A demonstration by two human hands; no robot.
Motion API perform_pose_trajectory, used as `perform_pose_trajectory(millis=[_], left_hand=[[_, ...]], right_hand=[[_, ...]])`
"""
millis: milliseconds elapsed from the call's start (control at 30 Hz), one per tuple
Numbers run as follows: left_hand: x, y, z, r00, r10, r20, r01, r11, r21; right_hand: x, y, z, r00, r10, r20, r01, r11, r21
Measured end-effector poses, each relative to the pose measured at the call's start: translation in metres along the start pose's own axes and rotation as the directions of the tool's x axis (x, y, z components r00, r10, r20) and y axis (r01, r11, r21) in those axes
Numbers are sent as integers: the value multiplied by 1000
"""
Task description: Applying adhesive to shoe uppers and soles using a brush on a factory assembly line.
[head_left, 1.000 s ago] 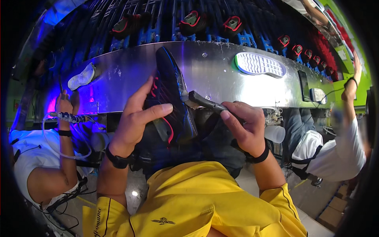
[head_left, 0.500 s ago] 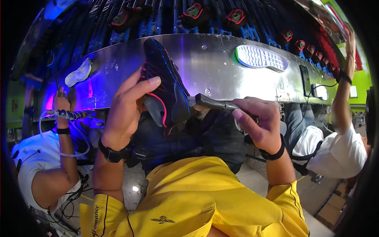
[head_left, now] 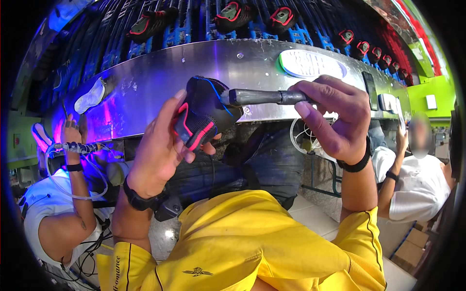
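Note:
A black shoe upper (head_left: 211, 109) with red collar trim and a blue line along its lower edge is gripped in my left hand (head_left: 153, 150). The fingers wrap beneath it, and its red-edged heel opening is turned toward me. My right hand (head_left: 337, 116) pinches the dark handle of a brush (head_left: 259, 97) between thumb and fingers. The brush lies nearly level, and its bristle end meets the upper's right side near the blue line. Beyond both hands, on the metal bench, lies a white shoe sole (head_left: 313, 64) with a green-lit end.
The metal bench (head_left: 204, 60) bears a pale sole-shaped piece (head_left: 91, 95) at left and a dark phone (head_left: 370, 90) at right. Behind it, several shoe uppers (head_left: 283, 18) sit on a blue conveyor (head_left: 178, 34). Co-workers in white shirts (head_left: 48, 208) flank me; the left one's hand (head_left: 72, 135) is near tubing.
My left hand has tipped and turned the upper, so its heel faces me more and its toe no longer points far up. My right hand and the brush have moved up.

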State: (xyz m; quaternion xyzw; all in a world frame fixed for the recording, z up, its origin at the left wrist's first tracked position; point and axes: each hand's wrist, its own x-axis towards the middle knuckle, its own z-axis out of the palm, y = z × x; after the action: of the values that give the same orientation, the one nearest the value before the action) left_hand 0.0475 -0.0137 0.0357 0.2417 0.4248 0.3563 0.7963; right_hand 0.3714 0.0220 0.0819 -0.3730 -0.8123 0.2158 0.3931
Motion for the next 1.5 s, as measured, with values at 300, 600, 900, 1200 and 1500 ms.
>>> perform_pose_trajectory(millis=[300,600,900,1200,1500], left_hand=[[-4,-19,10,976,-206,68,216,949,-229],[-5,-26,23,942,-312,124,336,863,-378],[-4,-31,31,932,-312,187,363,814,-453],[-2,-42,21,945,-281,168,327,827,-457],[3,-48,23,951,-272,144,308,833,-460]], right_hand=[[10,20,-3,993,-113,-43,113,993,17],[-9,44,12,998,-41,-39,48,981,187],[-39,55,25,998,37,-55,-22,968,249],[-57,56,24,989,127,-69,-110,970,216],[-37,29,26,978,89,-188,-42,969,245]])
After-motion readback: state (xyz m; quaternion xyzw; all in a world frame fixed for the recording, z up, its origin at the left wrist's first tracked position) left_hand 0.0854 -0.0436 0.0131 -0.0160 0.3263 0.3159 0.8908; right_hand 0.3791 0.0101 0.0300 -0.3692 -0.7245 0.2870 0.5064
